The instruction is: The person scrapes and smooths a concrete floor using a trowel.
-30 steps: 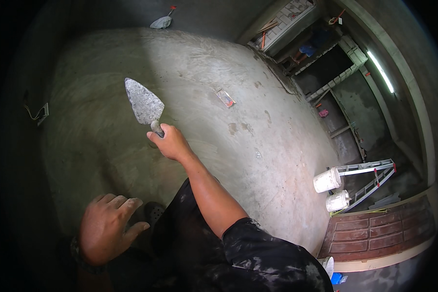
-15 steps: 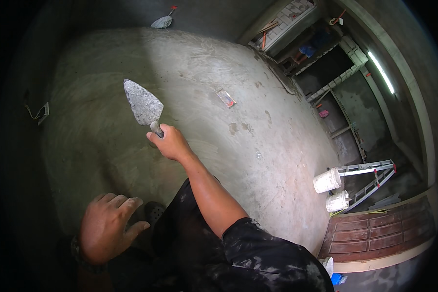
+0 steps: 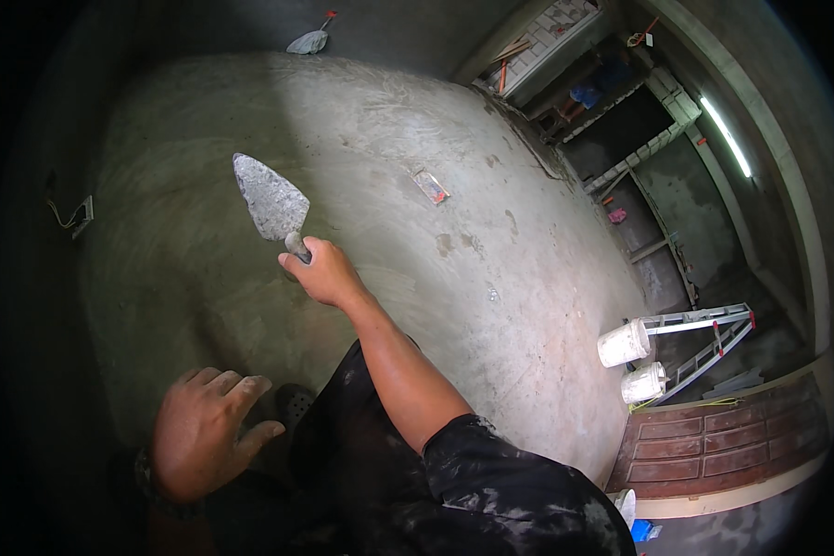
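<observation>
My right hand (image 3: 322, 271) is closed round the handle of a pointed trowel (image 3: 271, 196). Its blade is grey, crusted with dried mortar, and points away from me toward the far left. The trowel is held out over the bare concrete floor (image 3: 371, 139). At the lower left, my left hand (image 3: 208, 422) hangs with nothing visible in it, its fingers loosely bent and the thumb apart from them. Just beyond that thumb shows the toe of a dark clog with holes (image 3: 294, 404).
A small rectangular tool or tray (image 3: 430, 187) lies on the floor ahead. To the right are two white buckets (image 3: 624, 344), a folding ladder (image 3: 704, 320) and a brown panelled door (image 3: 713, 445). A pale bag (image 3: 308, 42) sits by the far wall.
The trowel blade has tipped very slightly to the left. Both hands are in nearly the same places.
</observation>
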The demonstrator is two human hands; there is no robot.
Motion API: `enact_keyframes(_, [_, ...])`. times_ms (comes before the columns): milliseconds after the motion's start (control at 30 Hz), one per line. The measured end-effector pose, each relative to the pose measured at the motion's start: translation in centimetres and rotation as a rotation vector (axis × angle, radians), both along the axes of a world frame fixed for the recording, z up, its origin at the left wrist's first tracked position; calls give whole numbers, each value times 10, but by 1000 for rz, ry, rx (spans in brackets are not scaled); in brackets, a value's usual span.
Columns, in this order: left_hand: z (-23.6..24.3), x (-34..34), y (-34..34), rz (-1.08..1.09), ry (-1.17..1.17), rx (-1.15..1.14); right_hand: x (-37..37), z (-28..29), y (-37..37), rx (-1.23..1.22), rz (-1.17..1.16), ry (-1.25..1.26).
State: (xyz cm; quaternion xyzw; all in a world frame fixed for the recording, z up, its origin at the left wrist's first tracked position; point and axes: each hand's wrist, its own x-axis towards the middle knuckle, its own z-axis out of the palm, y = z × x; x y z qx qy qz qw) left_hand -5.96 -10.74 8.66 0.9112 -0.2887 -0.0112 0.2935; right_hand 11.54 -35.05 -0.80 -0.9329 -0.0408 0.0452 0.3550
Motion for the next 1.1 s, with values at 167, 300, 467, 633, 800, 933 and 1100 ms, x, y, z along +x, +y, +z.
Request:
enact_keyframes(167, [-2, 0, 0, -1, -26, -22, 0, -2, -1, -3, 5, -35])
enact_keyframes(300, [0, 0, 0, 8, -12, -16, 0, 0, 1, -1, 0, -5])
enact_keyframes(467, [2, 0, 0, 12, -18, -21, 2, -4, -2, 12, 8, -10])
enact_keyframes(633, [2, 0, 1, 6, -28, -11, 2, -5, -1, -9, 6, -55])
enact_keyframes(800, [2, 1, 0, 6, -8, -8, 2, -5, -1, -2, 7, -30])
enact_keyframes(933, [2, 1, 0, 4, -8, -14, 2, -4, -1, -1, 5, -47])
enact_keyframes(1100, [2, 1, 1, 10, -4, -11, 2, -5, -1, 9, 11, -42])
